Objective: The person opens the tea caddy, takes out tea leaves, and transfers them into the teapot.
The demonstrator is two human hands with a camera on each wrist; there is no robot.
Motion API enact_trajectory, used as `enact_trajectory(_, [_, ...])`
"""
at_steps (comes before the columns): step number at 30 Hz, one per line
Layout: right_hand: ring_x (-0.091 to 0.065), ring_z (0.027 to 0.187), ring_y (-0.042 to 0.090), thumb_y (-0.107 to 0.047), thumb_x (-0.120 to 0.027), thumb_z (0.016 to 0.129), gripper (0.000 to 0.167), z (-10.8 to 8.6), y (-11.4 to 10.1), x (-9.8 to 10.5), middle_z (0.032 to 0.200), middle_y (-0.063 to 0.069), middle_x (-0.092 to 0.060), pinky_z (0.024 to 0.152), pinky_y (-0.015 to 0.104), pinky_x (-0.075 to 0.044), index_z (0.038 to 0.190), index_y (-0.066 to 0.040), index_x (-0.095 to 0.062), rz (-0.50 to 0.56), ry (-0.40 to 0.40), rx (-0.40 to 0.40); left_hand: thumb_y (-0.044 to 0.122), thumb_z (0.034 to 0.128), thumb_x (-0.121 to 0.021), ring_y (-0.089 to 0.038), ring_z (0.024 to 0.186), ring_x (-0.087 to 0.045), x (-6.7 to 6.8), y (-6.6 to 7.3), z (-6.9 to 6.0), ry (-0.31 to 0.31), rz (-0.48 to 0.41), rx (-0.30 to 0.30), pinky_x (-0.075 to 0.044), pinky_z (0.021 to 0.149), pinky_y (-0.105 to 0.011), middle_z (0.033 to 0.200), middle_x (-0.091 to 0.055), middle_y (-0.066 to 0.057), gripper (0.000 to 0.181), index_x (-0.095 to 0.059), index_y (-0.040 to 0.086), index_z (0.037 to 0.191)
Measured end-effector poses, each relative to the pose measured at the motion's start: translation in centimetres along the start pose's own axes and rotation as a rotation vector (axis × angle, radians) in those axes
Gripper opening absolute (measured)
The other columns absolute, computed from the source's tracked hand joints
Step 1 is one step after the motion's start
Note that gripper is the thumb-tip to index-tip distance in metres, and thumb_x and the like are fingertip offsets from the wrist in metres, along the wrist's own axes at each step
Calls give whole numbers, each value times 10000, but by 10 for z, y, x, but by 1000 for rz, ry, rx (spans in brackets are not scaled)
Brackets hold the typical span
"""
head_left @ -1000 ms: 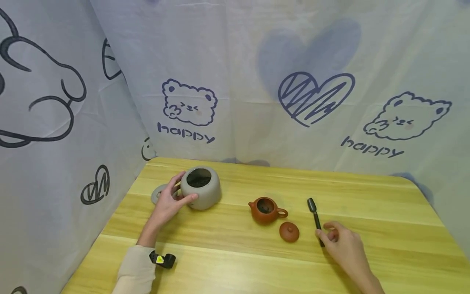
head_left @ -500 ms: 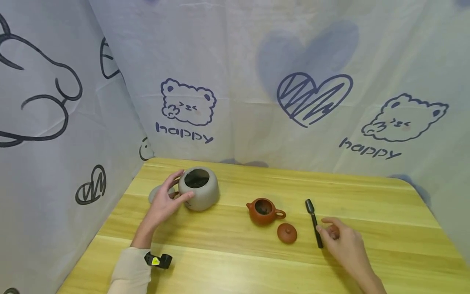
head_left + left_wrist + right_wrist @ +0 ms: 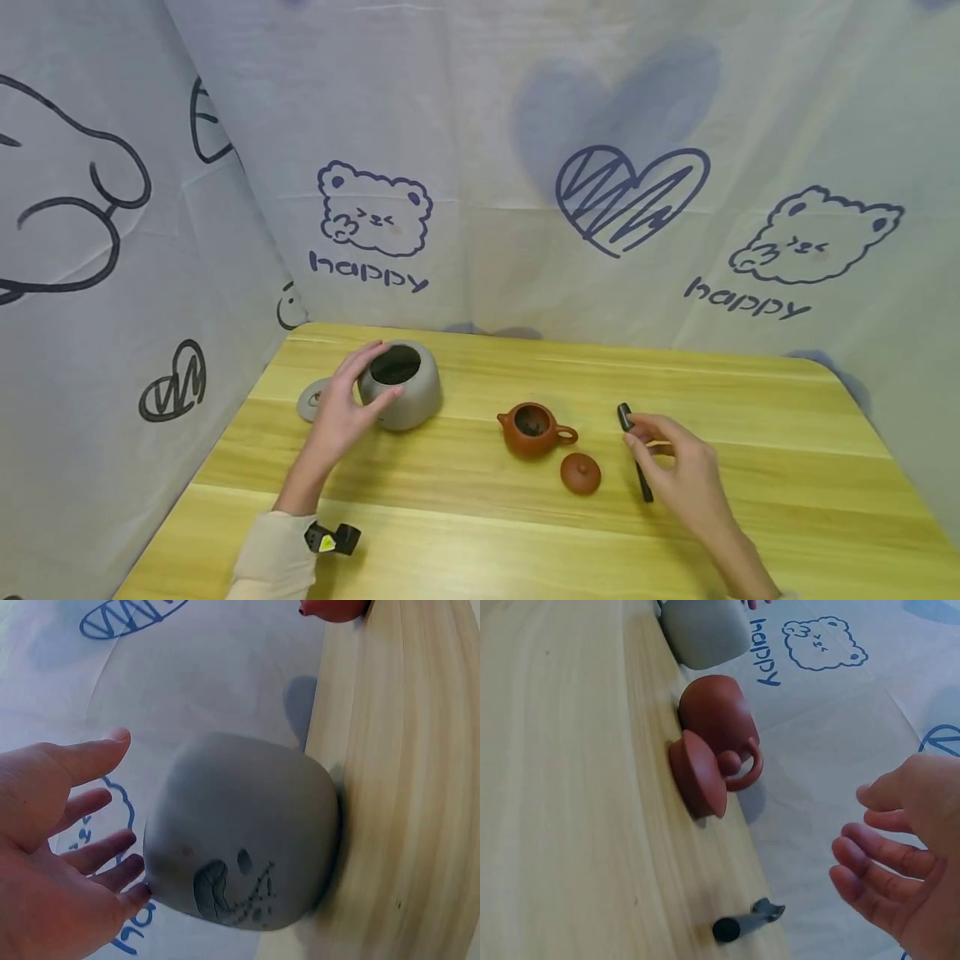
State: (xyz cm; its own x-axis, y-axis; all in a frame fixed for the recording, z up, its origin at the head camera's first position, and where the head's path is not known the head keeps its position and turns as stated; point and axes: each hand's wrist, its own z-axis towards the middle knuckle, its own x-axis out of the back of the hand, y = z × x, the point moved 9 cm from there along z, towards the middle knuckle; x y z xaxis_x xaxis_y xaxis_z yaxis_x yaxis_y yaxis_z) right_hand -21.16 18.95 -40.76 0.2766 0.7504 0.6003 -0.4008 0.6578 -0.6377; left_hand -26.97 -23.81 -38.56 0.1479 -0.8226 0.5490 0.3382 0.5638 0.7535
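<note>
A grey tea jar [image 3: 417, 392] with dark contents stands upright at the left of the table. My left hand [image 3: 347, 417] is spread at its mouth, thumb and fingers extended and holding nothing; in the left wrist view a fingertip meets or overlaps the jar's edge. A black tea scoop [image 3: 746, 924] lies on the wood at the right. Above it hovers my right hand [image 3: 678, 467], fingers loosely bent, with a gap to the scoop in the right wrist view. Between the hands sit a reddish-brown clay teapot [image 3: 525, 443], uncovered with dark bits inside, and its lid [image 3: 581, 475].
A flat grey jar lid [image 3: 307, 403] lies left of the jar, partly behind my left hand. The wooden table [image 3: 465, 550] meets a printed cloth [image 3: 495, 267] at its back and left sides. A black wrist camera [image 3: 333, 539] sits on my left sleeve.
My left hand has loosened from the jar's side and risen toward its mouth. The right hand has moved forward, from beside the scoop's handle to over its upper part.
</note>
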Motion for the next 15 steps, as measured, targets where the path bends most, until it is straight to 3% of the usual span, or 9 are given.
enact_trajectory(5, [-687, 864, 87, 5, -778, 898, 279, 4, -10, -3, 991, 13, -753, 745, 132, -562, 1159, -86, -741, 93, 25, 46, 81, 872, -832, -363, 1401, -461, -7, 20, 2, 22, -33, -84, -352, 1172, -543, 1494, -525, -166, 578, -607, 34, 1402])
enact_trajectory(10, [-690, 877, 100, 9, -776, 899, 327, 3, -8, -13, 1032, 31, -750, 772, 167, -576, 1194, -127, -734, 152, -5, 21, 54, 866, -830, -333, 1364, -507, -14, 36, 4, 73, -71, -166, -388, 1147, -464, 1434, -582, -159, 488, -666, 12, 1324])
enact_trajectory(15, [-705, 876, 165, 61, -785, 867, 375, -2, -1, -25, 1010, 77, -740, 780, 229, -598, 1209, -76, -714, 173, -20, 8, 64, 884, -815, -298, 1299, -559, -26, 47, 7, 76, -161, -181, -452, 1103, -457, 1375, -630, -125, 434, -691, 44, 1300])
